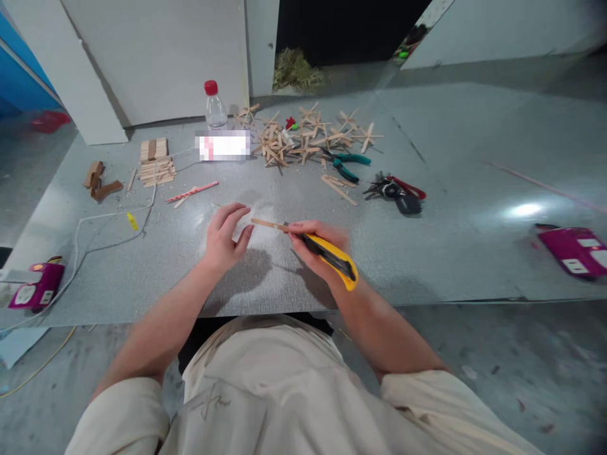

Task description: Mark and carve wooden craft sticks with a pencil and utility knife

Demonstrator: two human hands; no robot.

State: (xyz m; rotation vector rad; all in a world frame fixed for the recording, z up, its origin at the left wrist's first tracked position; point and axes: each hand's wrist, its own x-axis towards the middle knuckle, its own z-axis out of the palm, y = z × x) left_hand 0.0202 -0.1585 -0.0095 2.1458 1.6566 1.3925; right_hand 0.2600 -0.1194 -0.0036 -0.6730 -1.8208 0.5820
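My right hand (315, 246) is closed around a yellow and black utility knife (334, 256), its handle end pointing down and to the right. A flat wooden craft stick (265, 223) juts leftward from the fingertips of that same hand. Whether the knife's blade touches the stick is hard to see. At the stick's free end, my left hand (225, 237) is open, thumb and fingers apart and nothing between them. Both hands are above the near middle of the grey table (165, 265).
Star-shaped craft-stick pieces (303, 139) lie piled at the back, beside green-handled pliers (348, 165) and a bunch of keys (396, 193). Stacked sticks (156, 164), a red-capped bottle (215, 107) and a white cable (114, 215) are left. Purple boxes (573, 249) sit at both ends.
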